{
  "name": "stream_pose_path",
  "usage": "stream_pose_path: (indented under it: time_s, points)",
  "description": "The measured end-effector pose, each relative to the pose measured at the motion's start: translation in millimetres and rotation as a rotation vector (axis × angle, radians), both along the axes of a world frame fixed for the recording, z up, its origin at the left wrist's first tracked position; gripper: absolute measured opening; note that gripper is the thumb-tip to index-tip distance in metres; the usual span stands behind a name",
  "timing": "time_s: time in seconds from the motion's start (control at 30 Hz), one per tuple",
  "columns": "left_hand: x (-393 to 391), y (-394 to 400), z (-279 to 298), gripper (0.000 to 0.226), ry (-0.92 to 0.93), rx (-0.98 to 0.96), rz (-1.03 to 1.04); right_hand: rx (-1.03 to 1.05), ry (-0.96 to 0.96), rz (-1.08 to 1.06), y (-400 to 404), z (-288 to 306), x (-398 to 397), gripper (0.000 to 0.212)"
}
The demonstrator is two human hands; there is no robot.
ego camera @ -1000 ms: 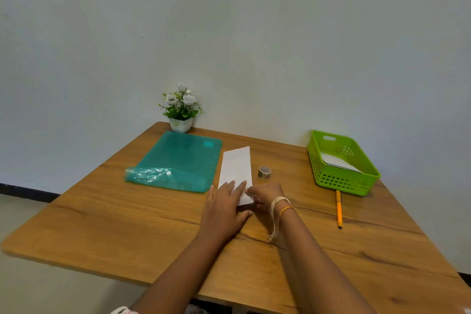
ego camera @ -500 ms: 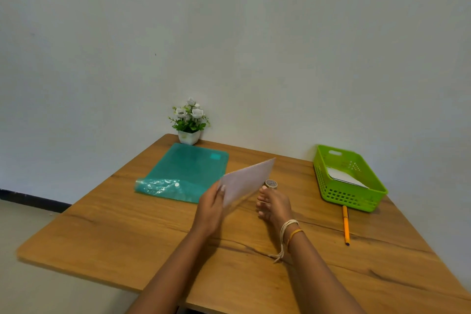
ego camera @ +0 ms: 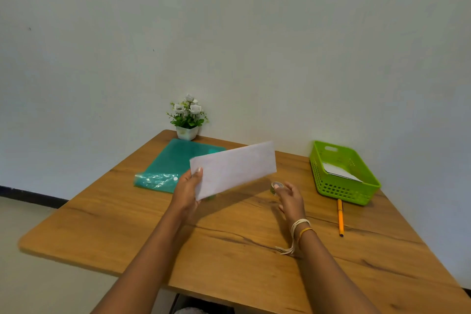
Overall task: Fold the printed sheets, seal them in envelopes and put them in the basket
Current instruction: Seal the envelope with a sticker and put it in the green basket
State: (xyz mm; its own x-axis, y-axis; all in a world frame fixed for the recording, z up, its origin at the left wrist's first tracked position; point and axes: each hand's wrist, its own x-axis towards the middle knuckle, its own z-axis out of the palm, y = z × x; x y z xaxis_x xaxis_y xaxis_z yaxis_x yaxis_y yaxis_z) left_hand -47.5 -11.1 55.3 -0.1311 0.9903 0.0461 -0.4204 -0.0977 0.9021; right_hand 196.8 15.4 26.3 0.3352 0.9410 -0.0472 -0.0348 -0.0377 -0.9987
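a white envelope is held up in the air above the middle of the wooden table, tilted, its long side running up toward the right. a second ago it lay flat on the table under both hands; now it has been lifted clear. this suggests the pressing or sealing step is done or nearly so, and the envelope is ready to be taped or carried to the basket.

the left hand pinches the envelope's lower left corner, thumb on the front face and fingers closed behind it. the right hand has let go of the paper and reaches low over the table, fingers loosely parted, just touching or about to touch a small roll of tape; whether it grips the roll cannot be told.

to the right stands a green plastic basket, well apart from the envelope, with at least one white envelope already lying inside. an orange pen lies on the table just in front of the basket. to the left lies a teal plastic folder, partly behind the raised envelope. a small potted plant with white flowers sits at the far edge against a plain wall.
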Motion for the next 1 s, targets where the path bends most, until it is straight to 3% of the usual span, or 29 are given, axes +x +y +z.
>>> stream_pose_path:
  time_s: [0.17, 0.27, 0.37, 0.5, 0.7, 1.0]
  points:
    - [2, -4, -1, 0.022, -0.158, -0.083, -0.139, 0.011, 0.205, -0.014, 1, 1, 4, 0.034]
    - [7, -2, -10, 0.021, -0.160, -0.211, -0.194, 0.021, 0.058, -0.178, -2, 2, 14, 0.029]
    - [14, 3, -17, 0.019, 0.139, -0.292, -0.190, -0.073, -0.275, -0.351, -8, 2, 31, 0.026]
    - [31, 12, -22, 0.024, 0.490, -0.336, -0.126, -0.195, -0.514, -0.337, -17, -5, 49, 0.012]
    - [57, 32, -24, 0.038, 1.167, -0.265, 0.040, -0.304, -0.829, -0.320, -24, -16, 62, 0.035]
    - [97, 38, -37, 0.051, 1.590, -0.079, 0.225, -0.272, -1.212, -0.448, -23, -29, 49, 0.039]
